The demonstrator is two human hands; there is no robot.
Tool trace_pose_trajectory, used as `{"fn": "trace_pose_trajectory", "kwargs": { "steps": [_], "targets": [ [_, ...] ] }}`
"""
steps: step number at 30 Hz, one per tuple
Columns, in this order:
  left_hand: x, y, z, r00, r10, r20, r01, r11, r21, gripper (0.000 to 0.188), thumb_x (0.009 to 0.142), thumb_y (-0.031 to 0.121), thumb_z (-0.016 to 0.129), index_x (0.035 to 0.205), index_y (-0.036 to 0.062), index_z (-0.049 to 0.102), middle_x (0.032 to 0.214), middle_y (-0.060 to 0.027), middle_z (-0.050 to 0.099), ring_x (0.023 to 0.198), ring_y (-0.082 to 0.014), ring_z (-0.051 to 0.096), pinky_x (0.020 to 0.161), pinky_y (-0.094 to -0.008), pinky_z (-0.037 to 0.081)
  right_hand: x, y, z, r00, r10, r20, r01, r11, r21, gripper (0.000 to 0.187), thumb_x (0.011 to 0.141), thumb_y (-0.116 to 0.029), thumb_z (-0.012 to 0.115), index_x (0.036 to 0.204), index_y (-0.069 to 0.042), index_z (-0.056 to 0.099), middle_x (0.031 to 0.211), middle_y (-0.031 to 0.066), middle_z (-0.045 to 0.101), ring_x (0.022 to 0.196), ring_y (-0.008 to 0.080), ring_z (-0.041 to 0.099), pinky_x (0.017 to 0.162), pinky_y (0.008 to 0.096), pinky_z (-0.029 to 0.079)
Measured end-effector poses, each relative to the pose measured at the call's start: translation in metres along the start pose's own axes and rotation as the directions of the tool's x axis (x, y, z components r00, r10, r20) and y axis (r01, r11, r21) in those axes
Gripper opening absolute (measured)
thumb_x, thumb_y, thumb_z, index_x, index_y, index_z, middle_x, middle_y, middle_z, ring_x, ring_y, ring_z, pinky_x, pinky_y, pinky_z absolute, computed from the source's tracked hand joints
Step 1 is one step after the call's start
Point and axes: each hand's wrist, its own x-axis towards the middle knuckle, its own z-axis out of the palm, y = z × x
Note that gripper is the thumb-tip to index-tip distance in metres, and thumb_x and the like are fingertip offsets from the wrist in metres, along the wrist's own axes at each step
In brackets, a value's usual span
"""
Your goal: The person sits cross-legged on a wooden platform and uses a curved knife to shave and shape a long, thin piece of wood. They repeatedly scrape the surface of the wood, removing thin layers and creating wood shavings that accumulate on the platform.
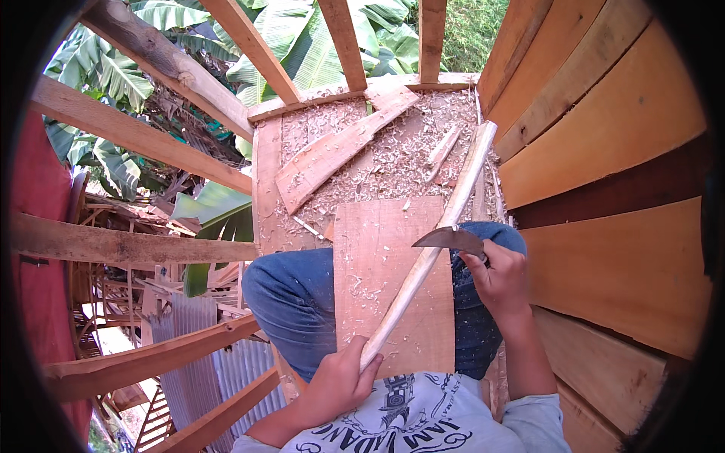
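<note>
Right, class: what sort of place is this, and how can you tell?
Probably a wooden porch or balcony: wooden bars along its edge, a plank wall, and broad green leaves outside.

Plank floor (267, 174), wood shavings (402, 167), tapered board (341, 151)

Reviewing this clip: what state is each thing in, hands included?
Left hand: closed around the stick's near end.
Right hand: closed on the knife.
Knife: blade bare, across the stick.
Stick: held slanting.
Flat board: across the lap, shavings on it.
Wood shavings: scattered.
</note>
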Motion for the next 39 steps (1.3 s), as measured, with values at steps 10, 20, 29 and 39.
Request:
{"fn": "trace_pose_trajectory", "kwargs": {
  "steps": [10, 20, 29, 39],
  "targets": [
    [-0.003, -0.005, 0.001, 0.998, -0.054, 0.036, 0.055, 0.998, -0.023, 0.018, 0.089, 0.012, 0.059, 0.091, -0.0039, 0.05, 0.061, -0.0231, 0.056, 0.057, -0.0387, 0.061, 0.052, -0.0403, 0.045, 0.002, 0.021, -0.008, 0.985, 0.105, -0.136, -0.109, 0.994, -0.022, 0.036, 0.088, -0.031, 0.064, 0.066, -0.004, 0.054, 0.057, 0.0176, 0.054, 0.051, 0.036, 0.056, 0.046, 0.0417, 0.043],
    [-0.002, -0.022, -0.008, 0.988, -0.032, 0.149, 0.053, 0.988, -0.144, 0.014, 0.092, 0.013, 0.055, 0.095, 0.0, 0.052, 0.065, -0.0092, 0.054, 0.059, -0.0154, 0.054, 0.056, -0.0316, 0.042, -0.005, 0.027, -0.026, 0.915, 0.356, -0.189, -0.313, 0.923, 0.223, 0.043, 0.092, -0.032, 0.059, 0.068, 0.002, 0.052, 0.057, 0.0213, 0.05, 0.05, 0.0399, 0.052, 0.046, 0.0394, 0.038],
    [0.006, -0.007, -0.005, 0.951, -0.152, 0.271, 0.239, 0.914, -0.327, 0.015, 0.093, 0.016, 0.053, 0.095, 0.001, 0.051, 0.068, -0.0032, 0.048, 0.064, -0.0099, 0.044, 0.058, -0.0287, 0.039, -0.042, -0.029, 0.015, 1.0, -0.008, 0.006, 0.007, 0.994, 0.11, 0.047, 0.083, -0.043, 0.066, 0.058, -0.007, 0.051, 0.051, 0.0095, 0.053, 0.044, 0.0277, 0.057, 0.041, 0.0359, 0.043],
    [0.0, -0.006, -0.002, 0.92, -0.123, 0.371, 0.265, 0.894, -0.361, 0.015, 0.094, 0.016, 0.053, 0.095, 0.0011, 0.05, 0.068, -0.002, 0.047, 0.064, -0.0098, 0.045, 0.059, -0.0276, 0.039, -0.016, 0.026, -0.004, 0.947, 0.191, -0.259, -0.199, 0.98, -0.006, 0.05, 0.084, -0.046, 0.064, 0.058, -0.005, 0.053, 0.052, 0.0143, 0.052, 0.05, 0.0339, 0.057, 0.044, 0.0392, 0.042]
  ]
}}
